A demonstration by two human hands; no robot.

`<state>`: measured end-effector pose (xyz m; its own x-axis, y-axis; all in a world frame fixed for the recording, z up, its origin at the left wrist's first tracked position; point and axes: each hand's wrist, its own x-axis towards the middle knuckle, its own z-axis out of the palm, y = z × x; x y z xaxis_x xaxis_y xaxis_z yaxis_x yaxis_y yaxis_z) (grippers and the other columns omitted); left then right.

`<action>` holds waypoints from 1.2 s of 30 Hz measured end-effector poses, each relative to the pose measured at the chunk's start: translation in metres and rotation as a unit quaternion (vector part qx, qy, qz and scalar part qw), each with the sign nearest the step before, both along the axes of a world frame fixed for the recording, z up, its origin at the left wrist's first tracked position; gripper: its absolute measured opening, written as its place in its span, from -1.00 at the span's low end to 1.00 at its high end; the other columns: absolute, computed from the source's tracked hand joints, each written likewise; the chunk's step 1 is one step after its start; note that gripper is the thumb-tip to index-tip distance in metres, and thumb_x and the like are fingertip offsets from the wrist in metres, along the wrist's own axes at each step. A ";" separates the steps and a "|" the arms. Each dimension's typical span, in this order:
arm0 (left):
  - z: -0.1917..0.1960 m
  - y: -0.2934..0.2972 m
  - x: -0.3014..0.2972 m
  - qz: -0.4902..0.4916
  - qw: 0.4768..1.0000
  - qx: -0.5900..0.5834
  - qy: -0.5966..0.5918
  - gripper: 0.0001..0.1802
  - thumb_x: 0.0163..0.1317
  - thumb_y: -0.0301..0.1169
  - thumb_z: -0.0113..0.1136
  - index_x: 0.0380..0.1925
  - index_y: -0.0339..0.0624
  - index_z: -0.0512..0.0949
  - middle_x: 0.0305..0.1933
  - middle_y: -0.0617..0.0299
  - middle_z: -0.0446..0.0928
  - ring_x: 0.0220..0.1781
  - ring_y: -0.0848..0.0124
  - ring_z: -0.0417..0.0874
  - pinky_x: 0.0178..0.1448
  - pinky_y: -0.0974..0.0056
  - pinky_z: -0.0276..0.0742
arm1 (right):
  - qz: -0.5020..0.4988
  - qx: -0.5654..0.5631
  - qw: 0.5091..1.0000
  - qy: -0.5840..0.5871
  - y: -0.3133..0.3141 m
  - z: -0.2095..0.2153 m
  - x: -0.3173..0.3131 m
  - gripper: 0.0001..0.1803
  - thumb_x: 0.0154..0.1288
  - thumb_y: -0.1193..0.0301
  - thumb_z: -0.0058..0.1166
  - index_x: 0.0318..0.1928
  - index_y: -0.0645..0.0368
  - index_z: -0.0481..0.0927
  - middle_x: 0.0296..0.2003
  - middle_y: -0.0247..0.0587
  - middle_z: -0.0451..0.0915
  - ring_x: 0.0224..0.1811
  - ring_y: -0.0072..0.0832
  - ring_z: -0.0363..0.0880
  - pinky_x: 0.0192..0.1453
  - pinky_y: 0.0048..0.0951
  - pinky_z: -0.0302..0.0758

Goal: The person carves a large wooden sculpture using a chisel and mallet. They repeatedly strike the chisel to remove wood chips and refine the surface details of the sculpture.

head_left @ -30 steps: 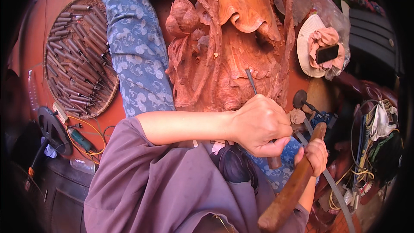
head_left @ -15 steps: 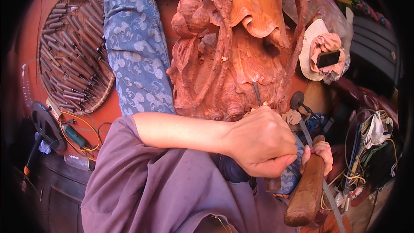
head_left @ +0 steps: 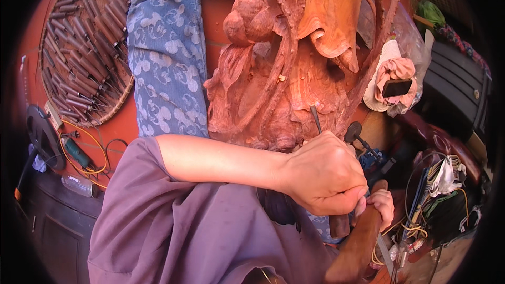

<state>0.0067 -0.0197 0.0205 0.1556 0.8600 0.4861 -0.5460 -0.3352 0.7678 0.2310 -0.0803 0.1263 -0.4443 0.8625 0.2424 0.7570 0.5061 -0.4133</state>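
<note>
My left hand [head_left: 323,173] is clamped on the chisel [head_left: 316,120], whose blade rises above it into the carving [head_left: 294,68]. Just below and right, my right hand [head_left: 380,204] grips the mallet [head_left: 355,250].

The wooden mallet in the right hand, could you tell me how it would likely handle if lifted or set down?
The mallet looks like solid thick wood, so probably stiff and fairly heavy for its size. Its rounded shape suggests it might roll if laid down. The right hand wraps it fully, hinting it needs a firm grip.
</note>
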 end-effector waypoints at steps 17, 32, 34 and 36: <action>-0.006 -0.003 0.015 0.035 0.996 0.040 0.073 -0.82 0.06 -0.39 0.09 -0.65 -0.18 0.47 -0.65 0.15 0.42 -0.63 0.11 0.48 -0.53 0.11 0.40 | -0.023 0.020 0.997 0.075 -0.027 -0.020 0.024 -0.61 0.02 0.59 0.35 -0.26 0.20 0.35 -0.59 -0.20 0.45 -0.60 -0.30 0.45 -0.42 -0.30 0.48; -0.009 -0.002 0.020 0.062 0.992 0.042 0.096 -0.80 0.03 -0.38 0.13 -0.69 -0.17 0.42 -0.66 0.16 0.39 -0.62 0.13 0.49 -0.52 0.11 0.42 | -0.071 -0.001 0.997 -0.014 -0.031 -0.025 0.024 -0.68 0.02 0.65 0.28 -0.35 0.20 0.35 -0.60 -0.20 0.42 -0.59 -0.30 0.43 -0.48 -0.32 0.41; -0.009 -0.004 0.022 0.063 0.991 0.045 0.108 -0.80 0.02 -0.38 0.14 -0.70 -0.16 0.41 -0.66 0.17 0.38 -0.62 0.14 0.49 -0.52 0.11 0.42 | -0.038 0.025 0.989 0.142 -0.035 -0.039 0.027 -0.66 -0.01 0.66 0.30 -0.33 0.20 0.36 -0.59 -0.17 0.44 -0.59 -0.27 0.45 -0.46 -0.30 0.44; -0.008 -0.003 0.019 0.059 0.990 0.049 0.115 -0.80 0.01 -0.39 0.14 -0.70 -0.16 0.41 -0.67 0.17 0.37 -0.61 0.15 0.50 -0.52 0.11 0.43 | -0.065 0.033 0.997 0.040 -0.032 -0.045 0.029 -0.66 0.01 0.64 0.31 -0.32 0.20 0.35 -0.58 -0.18 0.45 -0.59 -0.31 0.46 -0.45 -0.31 0.46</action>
